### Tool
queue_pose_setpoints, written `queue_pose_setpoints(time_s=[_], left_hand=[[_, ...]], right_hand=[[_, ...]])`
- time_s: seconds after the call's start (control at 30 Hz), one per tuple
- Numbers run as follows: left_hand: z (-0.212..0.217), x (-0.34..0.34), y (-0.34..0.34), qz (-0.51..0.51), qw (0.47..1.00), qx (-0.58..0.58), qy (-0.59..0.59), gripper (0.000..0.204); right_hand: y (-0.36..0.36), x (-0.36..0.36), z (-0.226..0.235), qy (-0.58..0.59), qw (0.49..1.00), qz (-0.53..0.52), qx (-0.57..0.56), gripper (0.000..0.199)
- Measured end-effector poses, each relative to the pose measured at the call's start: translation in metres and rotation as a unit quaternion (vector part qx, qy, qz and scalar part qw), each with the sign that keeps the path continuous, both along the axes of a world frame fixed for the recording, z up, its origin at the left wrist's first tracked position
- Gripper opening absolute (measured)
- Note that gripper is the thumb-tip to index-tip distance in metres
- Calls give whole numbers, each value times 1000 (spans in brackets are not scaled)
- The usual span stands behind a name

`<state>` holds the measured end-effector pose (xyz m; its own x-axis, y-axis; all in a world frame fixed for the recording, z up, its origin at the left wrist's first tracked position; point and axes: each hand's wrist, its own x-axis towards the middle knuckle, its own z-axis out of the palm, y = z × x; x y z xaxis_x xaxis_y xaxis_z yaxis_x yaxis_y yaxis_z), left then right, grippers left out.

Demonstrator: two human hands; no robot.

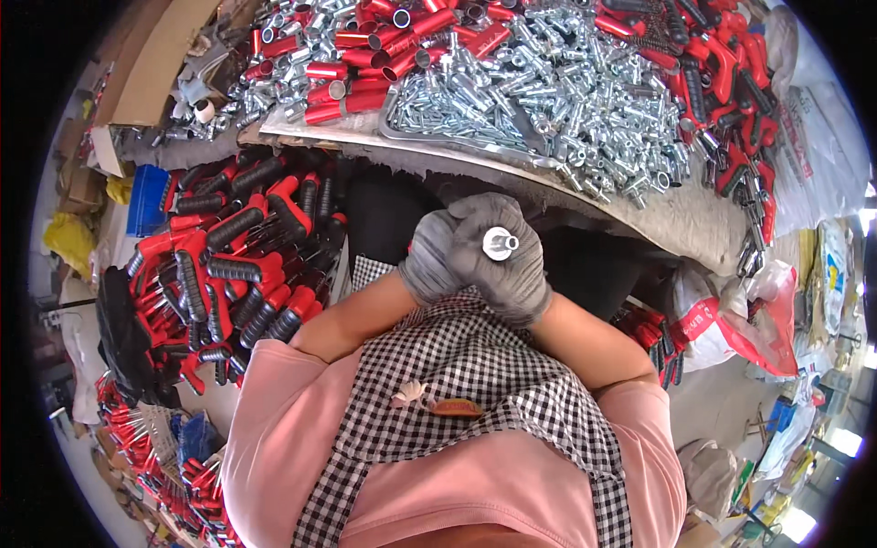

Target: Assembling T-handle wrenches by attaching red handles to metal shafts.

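My two hands, in grey work gloves, are pressed together in front of my chest, just short of the bench edge. My right hand (516, 283) is closed around a silver metal fitting (500, 243). Its round end with a narrower tip points up out of the fist, and the rest is hidden in the glove. Against it, my left hand (427, 260) is curled shut; the right hand partly covers its fingers, and what they hold cannot be made out. Beyond the hands, a heap of small silver metal fittings (603, 110) covers the bench.
Red metal tubes (365, 59) lie among the fittings, beside a grey tray (397, 123) of thin metal pins. Red tools with black grips (242, 237) are piled at left, more (731, 73) at far right. A blue bin (148, 201) and a red-white sack (731, 320) flank me.
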<state>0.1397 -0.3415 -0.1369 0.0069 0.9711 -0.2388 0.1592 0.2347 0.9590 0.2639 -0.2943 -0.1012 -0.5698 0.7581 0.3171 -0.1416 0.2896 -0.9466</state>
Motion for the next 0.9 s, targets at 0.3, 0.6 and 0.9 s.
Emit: queue_pose_setpoints(time_s=[0.3, 0.6, 0.9], left_hand=[[-14, 39, 36, 57, 892, 385, -231, 34], [-1, 32, 25, 59, 923, 368, -100, 37], [-22, -11, 11, -41, 967, 247, 56, 27]], right_hand=[[40, 6, 39, -47, 852, 456, 255, 28], [17, 14, 0, -90, 981, 17, 174, 17], [20, 41, -15, -81, 989, 96, 78, 84]])
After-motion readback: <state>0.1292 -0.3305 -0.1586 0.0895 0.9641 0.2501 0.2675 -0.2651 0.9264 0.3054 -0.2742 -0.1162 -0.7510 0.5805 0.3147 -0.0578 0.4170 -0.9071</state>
